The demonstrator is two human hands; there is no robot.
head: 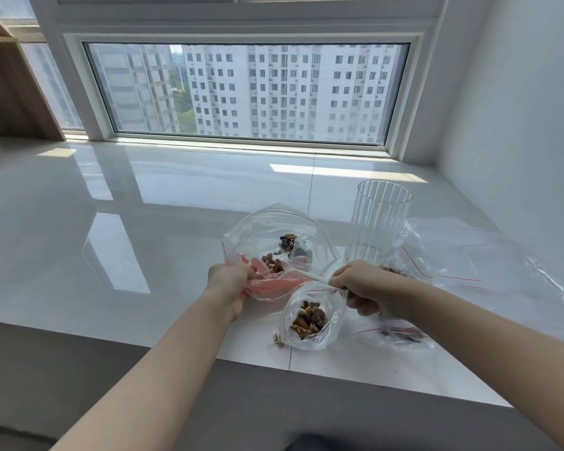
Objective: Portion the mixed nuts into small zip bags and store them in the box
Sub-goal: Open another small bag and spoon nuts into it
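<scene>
Nuts [275, 263] lying in the big bag [274, 229] your left hand [232, 281] is gripping, your right hand [365, 288] pinching a white spoon [302, 274], small bag [310, 320] sitting part-filled on the desk [144, 255] just below.

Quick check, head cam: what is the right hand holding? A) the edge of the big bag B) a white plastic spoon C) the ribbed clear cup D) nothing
B: the right hand pinches the handle of a white plastic spoon whose bowl reaches into the large zip bag, while the ribbed clear cup stands untouched behind it.
</scene>
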